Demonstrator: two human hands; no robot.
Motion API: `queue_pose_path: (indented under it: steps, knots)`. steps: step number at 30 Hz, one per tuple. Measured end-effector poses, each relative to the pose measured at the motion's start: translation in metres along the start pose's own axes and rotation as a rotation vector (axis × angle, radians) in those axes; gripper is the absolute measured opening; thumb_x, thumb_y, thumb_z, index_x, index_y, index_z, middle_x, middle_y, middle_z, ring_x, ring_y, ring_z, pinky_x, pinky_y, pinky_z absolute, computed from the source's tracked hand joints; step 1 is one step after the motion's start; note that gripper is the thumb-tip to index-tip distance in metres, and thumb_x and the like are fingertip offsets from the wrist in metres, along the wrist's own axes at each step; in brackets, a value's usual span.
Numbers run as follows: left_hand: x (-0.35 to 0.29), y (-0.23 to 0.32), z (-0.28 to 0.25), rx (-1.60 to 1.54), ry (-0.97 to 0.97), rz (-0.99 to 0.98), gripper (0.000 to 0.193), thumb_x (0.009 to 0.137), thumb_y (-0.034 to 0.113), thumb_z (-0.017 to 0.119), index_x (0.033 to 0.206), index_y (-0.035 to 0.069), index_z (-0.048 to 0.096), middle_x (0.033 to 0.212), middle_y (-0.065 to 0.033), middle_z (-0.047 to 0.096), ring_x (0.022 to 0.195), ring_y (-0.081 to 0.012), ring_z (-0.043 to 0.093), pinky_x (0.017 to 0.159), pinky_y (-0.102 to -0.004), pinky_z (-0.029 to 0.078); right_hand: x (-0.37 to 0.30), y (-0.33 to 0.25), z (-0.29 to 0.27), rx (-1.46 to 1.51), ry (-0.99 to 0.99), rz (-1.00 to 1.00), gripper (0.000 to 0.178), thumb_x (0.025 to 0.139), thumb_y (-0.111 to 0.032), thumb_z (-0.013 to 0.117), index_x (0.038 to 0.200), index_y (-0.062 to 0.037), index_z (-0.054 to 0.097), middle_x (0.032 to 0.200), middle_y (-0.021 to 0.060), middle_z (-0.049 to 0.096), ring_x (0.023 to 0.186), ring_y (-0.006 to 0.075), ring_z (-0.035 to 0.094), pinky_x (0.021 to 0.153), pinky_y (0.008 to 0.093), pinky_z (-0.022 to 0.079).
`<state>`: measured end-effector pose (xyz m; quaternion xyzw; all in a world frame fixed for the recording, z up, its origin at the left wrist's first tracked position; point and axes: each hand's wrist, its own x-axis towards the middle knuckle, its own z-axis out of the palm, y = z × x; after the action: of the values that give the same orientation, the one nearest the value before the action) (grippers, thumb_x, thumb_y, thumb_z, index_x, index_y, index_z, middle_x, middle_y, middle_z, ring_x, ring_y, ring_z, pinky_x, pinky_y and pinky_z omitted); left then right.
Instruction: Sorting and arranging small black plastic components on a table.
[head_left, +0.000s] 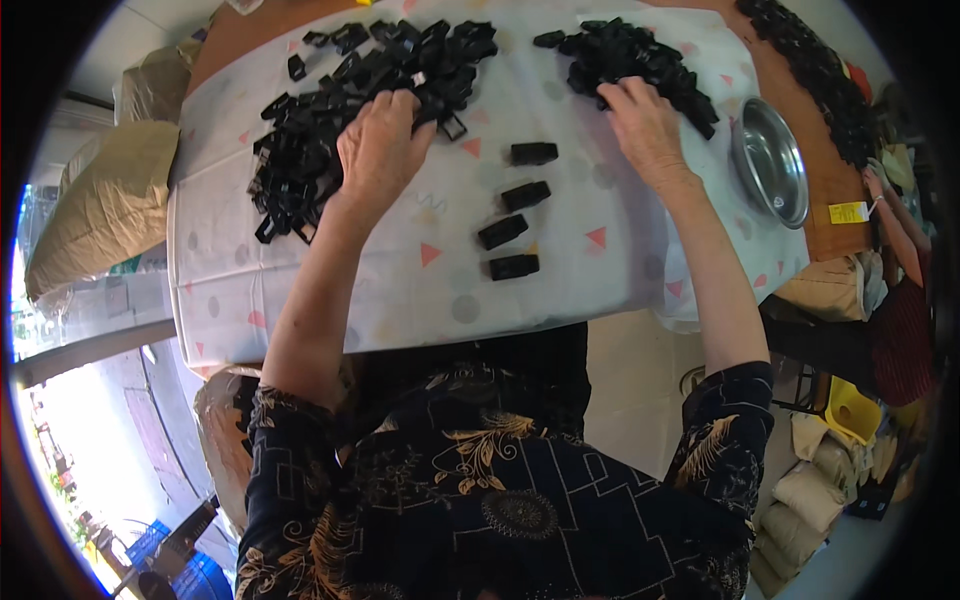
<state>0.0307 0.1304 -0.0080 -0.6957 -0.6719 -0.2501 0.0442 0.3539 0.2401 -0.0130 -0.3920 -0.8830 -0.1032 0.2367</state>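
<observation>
A broad heap of black plastic frame parts [300, 150] covers the left of the table. My left hand [380, 155] is at its right edge, fingers bent and closed around one of the black parts, mostly covered by the fingers. At the far right is a smaller pile of black plastic pieces [640, 60]. My right hand [645, 130] reaches onto its near side with curled fingers; what is under the fingertips is hidden. Between my arms, several black oblong plastic pieces [503, 232] lie in a column, apart from both heaps.
A patterned white cloth [560, 290] covers the table. An empty steel bowl [770, 165] stands near its right edge. Beyond, more black parts [810, 75] line a brown table, where another person's hand [878, 185] shows. A brown sack [105, 210] stands at the left edge.
</observation>
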Motion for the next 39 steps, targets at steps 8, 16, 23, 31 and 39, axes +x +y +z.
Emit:
queue_pose_path:
  steps: [8,16,23,31,39]
  knots:
    - [-0.004,0.017,-0.004,-0.040,-0.035,-0.032,0.024,0.080,0.015,0.073,0.096,0.009,0.057,0.094,-0.0104,0.060,0.090,-0.0324,0.064,0.072,-0.0437,0.052,0.008,-0.001,-0.001,-0.024,-0.100,-0.117,0.023,0.083,-0.008,0.066,0.105,-0.0116,0.062,0.097,0.0069,0.056,0.091,0.0284,0.061,0.077,0.0412,0.053]
    - [0.032,0.066,0.030,-0.383,-0.008,0.100,0.026,0.081,0.018,0.069,0.103,0.007,0.061,0.105,-0.0173,0.061,0.095,-0.0377,0.065,0.076,-0.0475,0.054,-0.003,-0.009,-0.011,0.067,-0.092,-0.081,0.035,0.078,0.000,0.064,0.111,-0.0055,0.056,0.110,0.0141,0.059,0.102,0.0349,0.060,0.082,0.0442,0.052]
    - [0.007,0.076,0.032,-0.317,-0.249,-0.013,0.020,0.083,0.014,0.066,0.102,0.010,0.063,0.104,-0.0102,0.060,0.092,-0.0364,0.066,0.077,-0.0470,0.054,0.006,-0.042,-0.037,0.118,-0.283,-0.085,0.036,0.082,0.003,0.063,0.116,-0.0040,0.055,0.106,0.0120,0.062,0.097,0.0306,0.062,0.077,0.0417,0.052]
    - [0.000,0.069,0.019,-0.244,-0.318,0.067,0.045,0.079,0.018,0.074,0.114,0.006,0.048,0.108,-0.0159,0.060,0.093,-0.0376,0.068,0.076,-0.0478,0.054,-0.005,-0.037,-0.017,0.839,-0.395,0.592,0.024,0.090,-0.008,0.070,0.112,-0.0031,0.061,0.084,-0.0015,0.060,0.072,0.0071,0.054,0.067,0.0228,0.047]
    - [-0.008,0.055,0.021,-0.252,-0.302,0.014,0.048,0.082,0.022,0.075,0.120,0.007,0.049,0.113,-0.0119,0.057,0.096,-0.0376,0.066,0.082,-0.0467,0.052,-0.009,-0.039,-0.037,0.586,-0.288,0.262,0.031,0.084,-0.008,0.074,0.112,-0.0010,0.062,0.098,0.0071,0.063,0.077,0.0161,0.058,0.070,0.0280,0.049]
